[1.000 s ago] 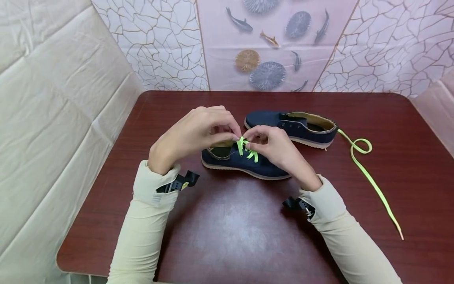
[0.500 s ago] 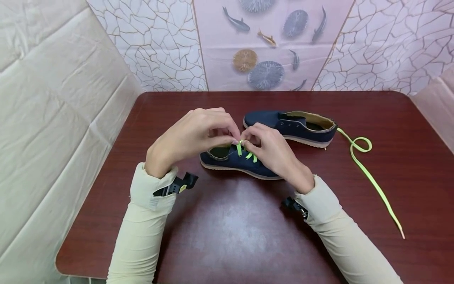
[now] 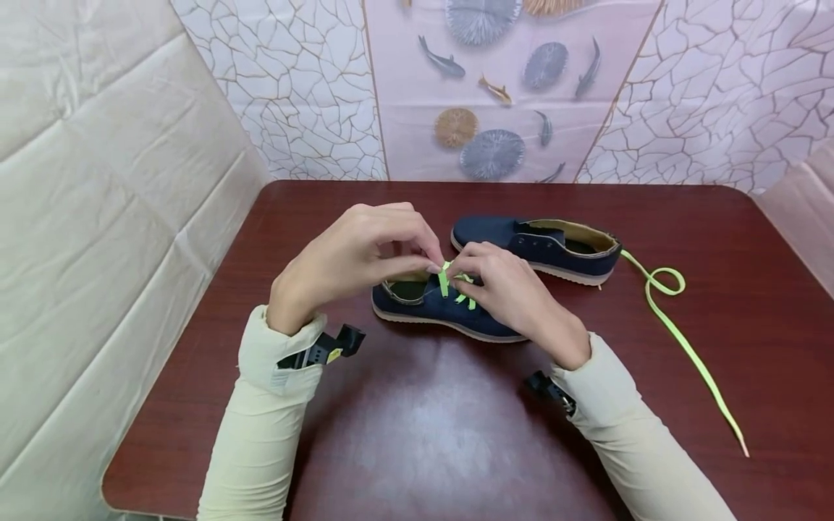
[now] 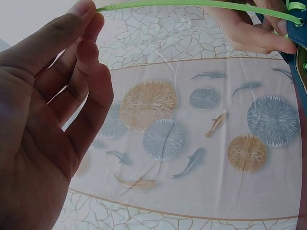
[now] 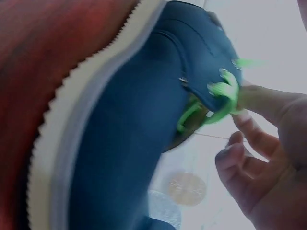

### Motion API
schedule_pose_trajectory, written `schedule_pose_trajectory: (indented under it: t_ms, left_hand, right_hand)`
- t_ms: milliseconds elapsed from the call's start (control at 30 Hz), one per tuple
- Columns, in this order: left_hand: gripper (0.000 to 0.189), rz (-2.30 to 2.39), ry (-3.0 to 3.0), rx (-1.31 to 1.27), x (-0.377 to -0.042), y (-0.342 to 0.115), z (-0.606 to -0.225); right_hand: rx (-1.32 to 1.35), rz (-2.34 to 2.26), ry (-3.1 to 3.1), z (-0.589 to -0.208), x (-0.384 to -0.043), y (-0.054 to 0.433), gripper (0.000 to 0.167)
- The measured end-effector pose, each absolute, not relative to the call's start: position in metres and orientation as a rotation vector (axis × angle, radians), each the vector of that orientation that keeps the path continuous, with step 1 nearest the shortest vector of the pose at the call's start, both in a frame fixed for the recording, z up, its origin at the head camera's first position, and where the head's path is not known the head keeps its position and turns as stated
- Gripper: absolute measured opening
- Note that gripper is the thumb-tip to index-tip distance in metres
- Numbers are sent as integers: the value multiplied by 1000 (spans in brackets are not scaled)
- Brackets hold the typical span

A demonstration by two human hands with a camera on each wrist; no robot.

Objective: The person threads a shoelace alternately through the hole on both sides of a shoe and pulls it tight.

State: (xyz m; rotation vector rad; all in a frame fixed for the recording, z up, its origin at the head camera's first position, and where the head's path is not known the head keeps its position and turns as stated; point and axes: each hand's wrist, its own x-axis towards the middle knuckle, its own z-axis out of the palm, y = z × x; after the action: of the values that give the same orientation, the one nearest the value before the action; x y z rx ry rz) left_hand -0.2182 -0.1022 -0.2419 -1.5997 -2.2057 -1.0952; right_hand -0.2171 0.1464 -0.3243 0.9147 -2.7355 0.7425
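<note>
A navy shoe (image 3: 449, 318) with a pale sole stands on the table, its toe to the right. Neon green shoelace (image 3: 444, 282) runs through its eyelets. Above the opening, my left hand (image 3: 365, 242) pinches the lace's end between thumb and forefinger. In the left wrist view that lace (image 4: 192, 3) stretches from the fingertips to an eyelet. My right hand (image 3: 517, 293) is over the front of the shoe and covers part of it. In the right wrist view, thumb and finger of the right hand (image 5: 273, 143) pinch the green lace (image 5: 225, 93) at the eyelet flap.
Behind, a second navy shoe (image 3: 567, 268) without lacing in its visible eyelets points left. Another green lace (image 3: 691, 347) trails from its heel, with one loop, toward the front right. Patterned cloth (image 3: 491, 155) hangs beyond the table's far edge.
The right hand shifted left toward the left fingertips, then back to the right, lower over the laces. The left hand keeps its pinch on the lace. The head view tilted slightly upward.
</note>
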Motion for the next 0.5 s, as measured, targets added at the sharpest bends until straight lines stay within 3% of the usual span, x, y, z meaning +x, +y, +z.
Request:
schedule_pose_trajectory:
  t_ms: [300,500]
  left_hand:
    - [15,-1130,-2223,-1604,-220,-104,-242]
    - [15,-1124,-2217,-1600,-221,-105,-241]
  right_hand:
    - [962,690,-2898,-312,-214,155,21]
    - [1085,771,-2788,-311,-218,159,16]
